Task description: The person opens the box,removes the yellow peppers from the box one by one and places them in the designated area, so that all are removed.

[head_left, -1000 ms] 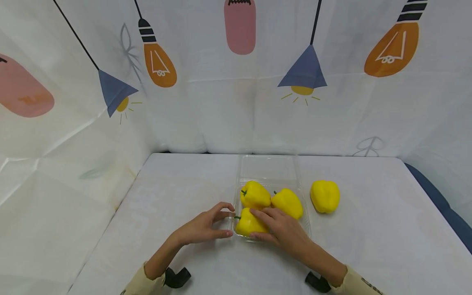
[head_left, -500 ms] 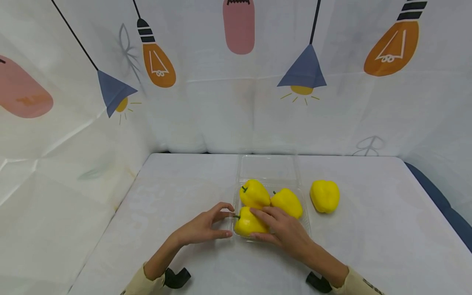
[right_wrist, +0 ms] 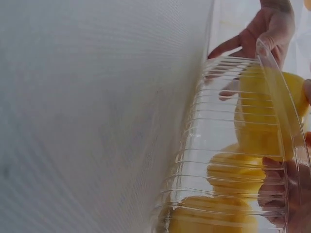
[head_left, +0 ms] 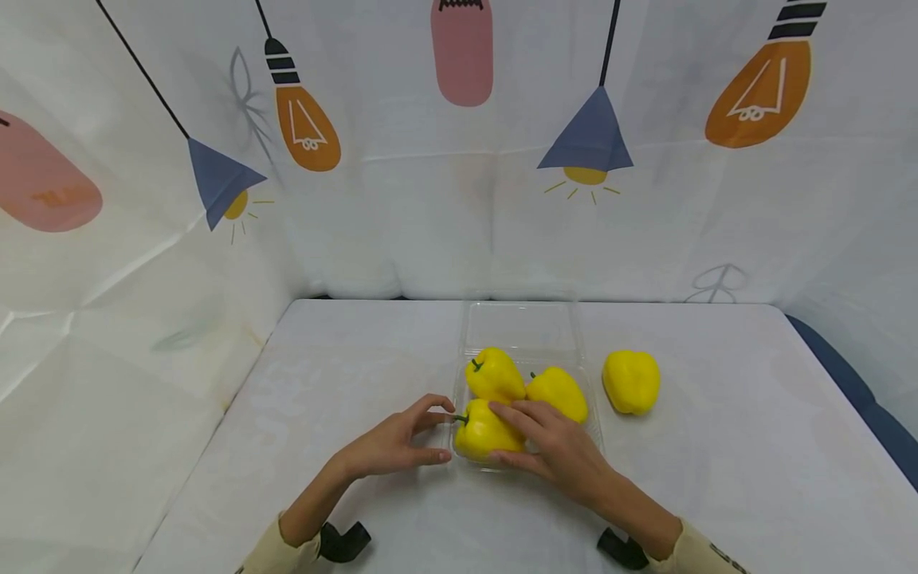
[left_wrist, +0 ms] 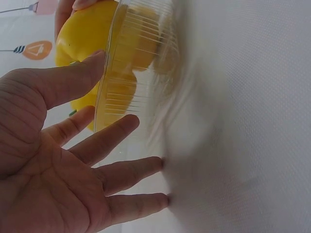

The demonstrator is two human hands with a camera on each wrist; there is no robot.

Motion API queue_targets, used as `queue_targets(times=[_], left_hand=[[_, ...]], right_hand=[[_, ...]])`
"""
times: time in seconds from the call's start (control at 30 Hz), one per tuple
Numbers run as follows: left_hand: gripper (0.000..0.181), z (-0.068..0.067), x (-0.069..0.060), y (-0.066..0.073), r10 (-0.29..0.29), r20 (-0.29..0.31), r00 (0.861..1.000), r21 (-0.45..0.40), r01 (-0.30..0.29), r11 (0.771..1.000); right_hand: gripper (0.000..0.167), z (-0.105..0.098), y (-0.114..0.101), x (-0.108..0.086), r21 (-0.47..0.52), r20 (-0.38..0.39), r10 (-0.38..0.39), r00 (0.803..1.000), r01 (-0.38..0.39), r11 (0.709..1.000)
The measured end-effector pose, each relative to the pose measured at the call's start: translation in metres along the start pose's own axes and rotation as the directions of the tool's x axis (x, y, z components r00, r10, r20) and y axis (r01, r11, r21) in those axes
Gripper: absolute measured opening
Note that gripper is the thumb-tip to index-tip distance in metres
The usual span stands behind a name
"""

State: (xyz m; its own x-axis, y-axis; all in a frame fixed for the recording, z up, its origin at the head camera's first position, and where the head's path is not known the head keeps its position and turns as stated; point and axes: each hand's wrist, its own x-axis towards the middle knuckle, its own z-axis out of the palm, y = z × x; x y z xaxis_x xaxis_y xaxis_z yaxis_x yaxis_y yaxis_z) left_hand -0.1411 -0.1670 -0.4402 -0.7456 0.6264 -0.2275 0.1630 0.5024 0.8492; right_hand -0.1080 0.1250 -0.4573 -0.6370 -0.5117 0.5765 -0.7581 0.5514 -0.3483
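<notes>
Three yellow bell peppers lie in a clear plastic box [head_left: 595, 399] with its lid folded back. The right hand [head_left: 555, 446] grips the front-left pepper [head_left: 482, 434], thumb at its near side and fingers over the top. Beside it sit the back-left pepper [head_left: 495, 375] and the right pepper [head_left: 559, 393]. The left hand [head_left: 394, 442] is at the box's left side with fingers spread; in the left wrist view its thumb and fingertips are at the clear rim [left_wrist: 111, 53]. Through the ribbed wall [right_wrist: 233, 111], the right wrist view shows the peppers.
A fourth yellow pepper [head_left: 632, 382] stands on the white table [head_left: 717, 446], right of the box. The transparent lid [head_left: 523, 327] lies back toward the far edge. Behind the table hangs a white sheet [head_left: 430, 215] printed with lamps.
The front-left pepper has shifted slightly up and back under the right hand, and the back-left pepper slightly back. The left hand has stayed nearly still.
</notes>
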Motion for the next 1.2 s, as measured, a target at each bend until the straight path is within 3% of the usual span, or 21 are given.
queue_targets(times=[0.8, 1.2], left_hand=[[0.054, 0.002, -0.001, -0.001, 0.018, -0.007, 1.0, 0.003, -0.018, 1.0], [0.059, 0.001, 0.0, -0.002, 0.019, -0.007, 1.0, 0.016, -0.019, 1.0]], right_hand=[[0.06, -0.014, 0.0, 0.003, 0.086, 0.013, 0.05, 0.999, -0.05, 0.995], [0.061, -0.025, 0.004, 0.003, 0.064, -0.012, 0.062, 0.998, -0.061, 0.996]])
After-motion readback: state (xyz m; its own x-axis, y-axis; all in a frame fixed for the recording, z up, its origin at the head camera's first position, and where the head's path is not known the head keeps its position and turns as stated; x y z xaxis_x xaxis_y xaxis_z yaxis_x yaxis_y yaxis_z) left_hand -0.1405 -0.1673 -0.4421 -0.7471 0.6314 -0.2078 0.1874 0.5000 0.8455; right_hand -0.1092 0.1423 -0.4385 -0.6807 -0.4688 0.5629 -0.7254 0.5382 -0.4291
